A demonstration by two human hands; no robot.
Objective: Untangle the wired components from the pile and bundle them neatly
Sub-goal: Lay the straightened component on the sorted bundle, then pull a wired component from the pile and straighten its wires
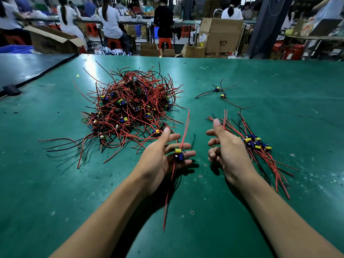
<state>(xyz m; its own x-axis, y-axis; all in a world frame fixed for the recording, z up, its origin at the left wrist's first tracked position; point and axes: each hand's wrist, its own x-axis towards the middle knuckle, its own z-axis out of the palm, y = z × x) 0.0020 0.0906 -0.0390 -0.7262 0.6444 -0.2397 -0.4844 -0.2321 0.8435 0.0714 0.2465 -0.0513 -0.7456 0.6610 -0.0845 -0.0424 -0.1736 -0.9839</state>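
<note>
Tangled pile (130, 105) of red and black wired components sits on green table (279, 81). Left hand (160, 157), just near-right of the pile: fingers spread and nearly straight, thumb raised, one component (178, 153) resting across the fingers, its wires trailing above and below. Right hand (229, 148), further right of the pile: thumb up, fingers loosely curled, holding nothing. Sorted bundle (256, 144) lies flat right of the pile, partly behind that hand. Two loose components (220, 92) lie right of the pile, apart from it.

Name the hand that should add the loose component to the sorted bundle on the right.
Left, probably: the left hand already carries the component on its fingers, and the bundle lies just beyond the empty right hand, a short move across.
</note>
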